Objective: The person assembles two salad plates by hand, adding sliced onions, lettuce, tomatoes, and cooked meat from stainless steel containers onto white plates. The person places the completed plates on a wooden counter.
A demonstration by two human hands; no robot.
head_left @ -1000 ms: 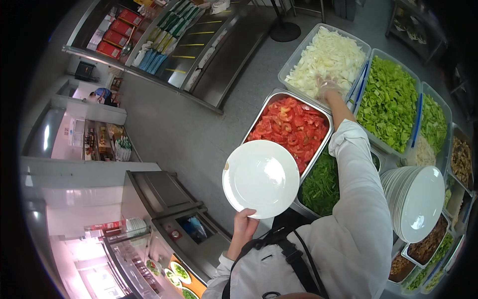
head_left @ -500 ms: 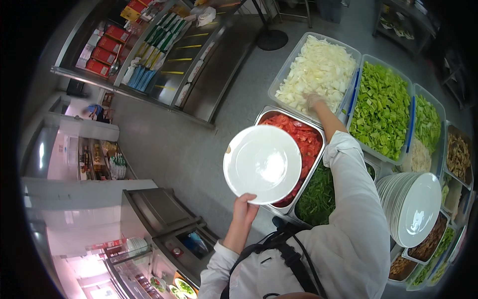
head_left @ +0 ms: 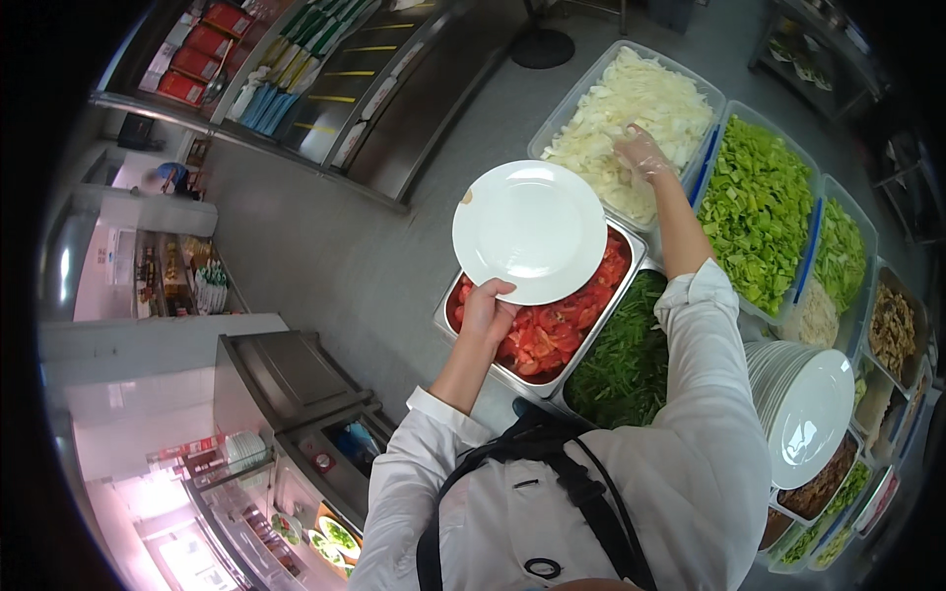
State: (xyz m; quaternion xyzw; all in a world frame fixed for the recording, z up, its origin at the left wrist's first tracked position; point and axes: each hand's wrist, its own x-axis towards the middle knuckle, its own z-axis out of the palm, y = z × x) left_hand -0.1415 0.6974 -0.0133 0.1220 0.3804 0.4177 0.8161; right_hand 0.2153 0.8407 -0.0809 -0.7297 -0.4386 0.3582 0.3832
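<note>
As left fingers [head_left: 499, 288] hold it, the plate [head_left: 529, 232] (round) gleams.

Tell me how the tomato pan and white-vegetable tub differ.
The tomato pan is metal; the white-vegetable tub is clear plastic. The pan holds red pieces, the tub whitish pieces. A plate hides part of the pan; the right hand is over the tub. Both are rectangular and hold cut food.

The left hand [head_left: 490, 313] grips a white plate [head_left: 530, 231] by its near rim, over a metal tray [head_left: 597, 323] of cut tomatoes [head_left: 547, 343]. The right hand [head_left: 643, 155], in a clear glove [head_left: 650, 164], is at a tub [head_left: 568, 113] of pale chopped vegetables [head_left: 650, 94]; whether it holds any is unclear. Dark greens [head_left: 616, 364] lie beside the tomatoes; stacked plates [head_left: 808, 419] stand beside the right sleeve [head_left: 711, 364].
</note>
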